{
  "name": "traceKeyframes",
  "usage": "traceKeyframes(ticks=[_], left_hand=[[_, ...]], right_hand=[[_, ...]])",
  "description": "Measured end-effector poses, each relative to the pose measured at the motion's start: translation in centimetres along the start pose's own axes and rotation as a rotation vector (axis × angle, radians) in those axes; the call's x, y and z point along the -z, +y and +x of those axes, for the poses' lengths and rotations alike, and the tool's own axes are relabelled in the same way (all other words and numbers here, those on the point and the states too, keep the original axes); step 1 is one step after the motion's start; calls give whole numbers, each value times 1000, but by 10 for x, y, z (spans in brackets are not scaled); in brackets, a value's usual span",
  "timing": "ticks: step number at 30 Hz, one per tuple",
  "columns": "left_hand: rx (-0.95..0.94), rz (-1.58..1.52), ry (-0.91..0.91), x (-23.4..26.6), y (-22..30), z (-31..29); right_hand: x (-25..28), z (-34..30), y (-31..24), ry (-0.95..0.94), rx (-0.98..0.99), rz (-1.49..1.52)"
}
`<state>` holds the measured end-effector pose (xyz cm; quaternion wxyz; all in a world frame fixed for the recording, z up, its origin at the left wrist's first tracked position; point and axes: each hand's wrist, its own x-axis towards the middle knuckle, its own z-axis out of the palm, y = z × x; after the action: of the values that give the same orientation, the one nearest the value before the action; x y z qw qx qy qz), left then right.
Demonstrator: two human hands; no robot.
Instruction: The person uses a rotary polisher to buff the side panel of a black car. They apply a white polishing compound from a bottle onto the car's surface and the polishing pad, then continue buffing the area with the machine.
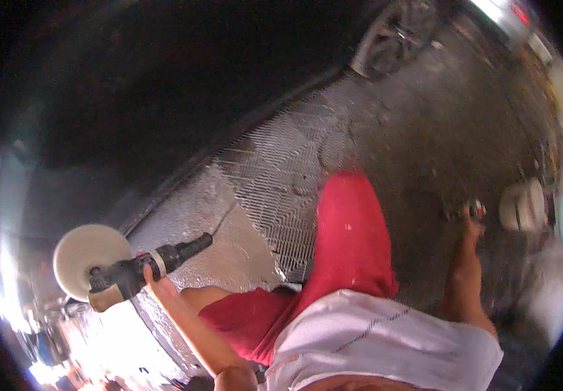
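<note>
My left hand (153,276) is closed around the body of a black electric polisher (164,260). Its round, off-white pad (84,254) faces the dark car panel (131,117) at the left; whether the two touch I cannot tell. A cord runs off the polisher's rear end. Stretched out to the right, my right hand (473,223) looks closed at a small red, white and dark thing (477,209), too blurred to name. A whitish bucket (522,206) stands just beyond that hand.
A car wheel (395,39) shows at the top right of the dark body. Under the car's edge lies a ridged metal-looking floor plate (281,176) beside wet, pale concrete (209,202). My red-clad knee (353,234) juts forward between my arms. Bright clutter fills the lower left.
</note>
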<state>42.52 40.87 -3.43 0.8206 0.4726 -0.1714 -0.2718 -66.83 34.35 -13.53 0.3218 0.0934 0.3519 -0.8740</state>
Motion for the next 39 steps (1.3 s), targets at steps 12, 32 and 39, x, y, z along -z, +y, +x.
traceKeyframes(ticks=[12, 32, 39], left_hand=[[-77, -66, 291, -16, 104, -123], [75, -230, 105, -14, 42, -71], [194, -423, 38, 3, 3, -41]], right_hand=[[5, -18, 127, 226, -103, -176], [-320, -180, 224, -546, 195, -285], [-435, -411, 337, -1043, -140, -536]])
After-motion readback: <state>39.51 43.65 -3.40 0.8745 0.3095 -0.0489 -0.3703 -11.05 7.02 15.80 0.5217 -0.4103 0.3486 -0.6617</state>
